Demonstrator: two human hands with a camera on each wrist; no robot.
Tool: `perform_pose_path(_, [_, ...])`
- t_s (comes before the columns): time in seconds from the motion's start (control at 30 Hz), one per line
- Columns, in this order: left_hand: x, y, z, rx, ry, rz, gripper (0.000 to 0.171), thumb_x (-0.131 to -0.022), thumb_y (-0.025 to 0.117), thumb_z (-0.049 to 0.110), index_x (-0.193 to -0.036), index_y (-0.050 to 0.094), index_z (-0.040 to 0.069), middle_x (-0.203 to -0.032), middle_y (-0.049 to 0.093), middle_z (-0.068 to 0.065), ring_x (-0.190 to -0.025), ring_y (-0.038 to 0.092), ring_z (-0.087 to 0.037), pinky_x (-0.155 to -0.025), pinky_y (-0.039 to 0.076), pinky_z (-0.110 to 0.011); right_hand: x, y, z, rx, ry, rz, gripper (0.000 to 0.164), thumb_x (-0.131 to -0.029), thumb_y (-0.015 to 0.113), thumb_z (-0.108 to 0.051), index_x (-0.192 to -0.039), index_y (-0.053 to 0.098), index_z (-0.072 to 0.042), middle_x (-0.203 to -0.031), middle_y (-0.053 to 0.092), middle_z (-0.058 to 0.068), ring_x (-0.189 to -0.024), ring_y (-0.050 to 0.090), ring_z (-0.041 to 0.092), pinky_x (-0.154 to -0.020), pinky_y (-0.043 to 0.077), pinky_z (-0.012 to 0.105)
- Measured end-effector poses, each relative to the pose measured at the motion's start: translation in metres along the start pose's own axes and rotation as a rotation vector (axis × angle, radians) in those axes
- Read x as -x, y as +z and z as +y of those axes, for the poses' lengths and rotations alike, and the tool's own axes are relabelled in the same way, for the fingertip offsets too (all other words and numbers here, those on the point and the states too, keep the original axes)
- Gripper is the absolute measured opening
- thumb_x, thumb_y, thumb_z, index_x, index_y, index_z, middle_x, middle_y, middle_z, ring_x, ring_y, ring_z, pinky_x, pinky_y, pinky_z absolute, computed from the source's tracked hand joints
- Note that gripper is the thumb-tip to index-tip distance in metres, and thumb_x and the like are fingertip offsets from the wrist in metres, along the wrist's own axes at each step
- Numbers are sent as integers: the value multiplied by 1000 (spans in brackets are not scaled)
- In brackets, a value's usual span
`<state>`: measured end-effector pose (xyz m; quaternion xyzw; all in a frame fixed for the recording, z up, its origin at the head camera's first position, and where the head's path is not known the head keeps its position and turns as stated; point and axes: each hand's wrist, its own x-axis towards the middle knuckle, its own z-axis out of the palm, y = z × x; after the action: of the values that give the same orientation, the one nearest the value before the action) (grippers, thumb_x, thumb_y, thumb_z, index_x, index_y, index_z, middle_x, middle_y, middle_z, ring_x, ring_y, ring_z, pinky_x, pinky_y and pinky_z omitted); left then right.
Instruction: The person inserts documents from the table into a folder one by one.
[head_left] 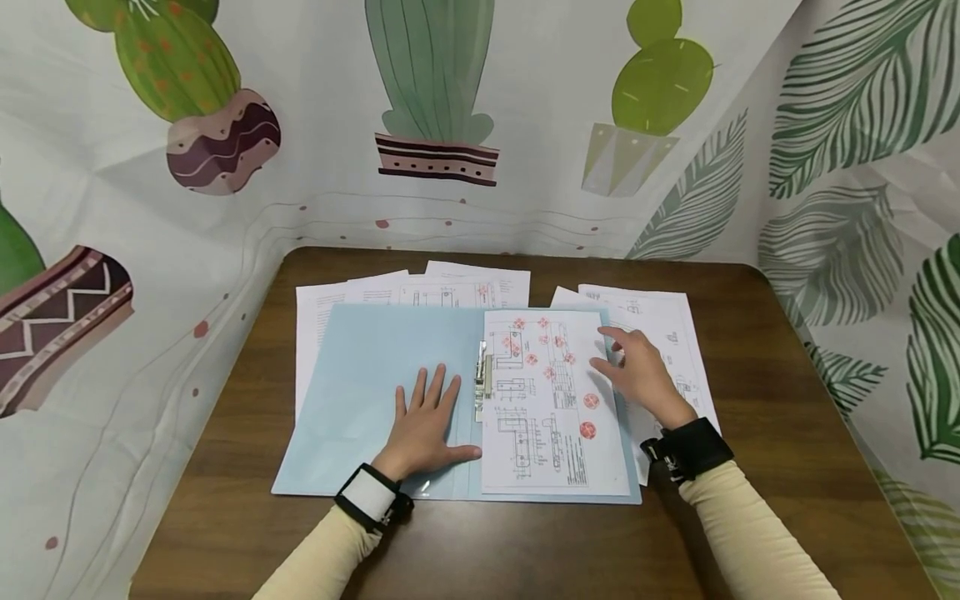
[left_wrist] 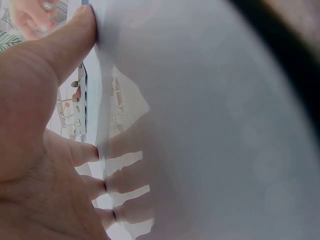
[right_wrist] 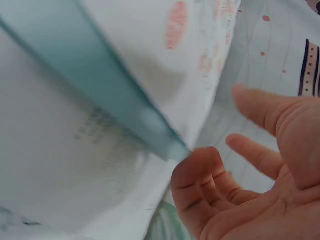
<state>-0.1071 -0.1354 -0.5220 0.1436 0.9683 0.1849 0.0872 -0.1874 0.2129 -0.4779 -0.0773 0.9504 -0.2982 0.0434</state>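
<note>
A light blue folder (head_left: 360, 417) lies spread on the table, with a metal clip (head_left: 483, 382) along its spine. On its right side rests a printed sheet with technical drawings (head_left: 536, 450) and red round stamps. My left hand (head_left: 423, 429) lies flat on the left cover, fingers spread and thumb toward the spine; the left wrist view shows its palm side (left_wrist: 30, 150). At the sheet's right edge hovers my right hand (head_left: 641, 371), thumb and index finger apart. In the right wrist view, bent fingers of that hand (right_wrist: 250, 200) appear near the folder's edge; contact is unclear.
Loose printed papers (head_left: 315, 333) stick out from behind and under the folder at the left. More papers (head_left: 667, 312) lie under it at the right. All sit on a brown wooden table (head_left: 750, 358), backed by a patterned cloth (head_left: 540, 108).
</note>
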Motion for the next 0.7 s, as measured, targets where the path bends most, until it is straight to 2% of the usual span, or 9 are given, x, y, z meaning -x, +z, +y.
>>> perform_pose_path(0.07, [0, 0, 0, -3, -3, -5, 116, -75, 81, 66, -161, 32, 4, -170, 13, -21, -156, 4, -46, -116, 4, -74, 1, -1, -5, 23, -39, -27, 70, -93, 78, -21, -153, 45, -4, -140, 49, 28, -119, 54, 43, -89, 51, 53])
perform_pose_path(0.13, [-1, 0, 0, -7, -8, -10, 116, -76, 81, 67, -161, 32, 5, -170, 13, -20, -156, 4, -46, -116, 5, -74, 3, 1, -10, 50, -73, -88, 82, -90, 82, -25, -157, 39, -6, -157, 35, 27, -140, 38, 47, -106, 42, 60])
perform_pose_path(0.2, [-1, 0, 0, -10, -10, -17, 116, -76, 80, 68, -161, 31, 5, -170, 13, -19, -156, 4, -45, -116, 5, -74, 5, 4, -14, 77, -102, -164, 94, -86, 86, -29, -160, 33, -7, -166, 23, 25, -151, 22, 47, -115, 30, 64])
perform_pose_path(0.27, [-2, 0, -1, -14, -12, -23, 116, -76, 80, 68, -162, 30, 6, -171, 12, -19, -156, 3, -45, -116, 5, -74, 8, 8, -17, 96, -130, -228, 102, -81, 89, -31, -161, 31, -7, -168, 18, 24, -153, 16, 48, -117, 24, 65])
perform_pose_path(0.37, [-1, 0, 0, -9, -11, -24, 116, -76, 80, 68, -162, 30, 6, -171, 12, -18, -156, 3, -44, -116, 5, -74, 11, 16, -18, 106, -152, -283, 106, -77, 92, -32, -161, 32, -6, -168, 18, 24, -153, 13, 49, -119, 19, 65])
perform_pose_path(0.7, [0, -2, 2, -18, -9, -21, 116, -77, 79, 68, -162, 31, 6, -170, 13, -19, -156, 4, -45, -116, 5, -74, 16, 23, -20, 135, -164, -347, 99, -79, 90, -36, -159, 38, -7, -168, 17, 26, -153, 10, 51, -119, 16, 65])
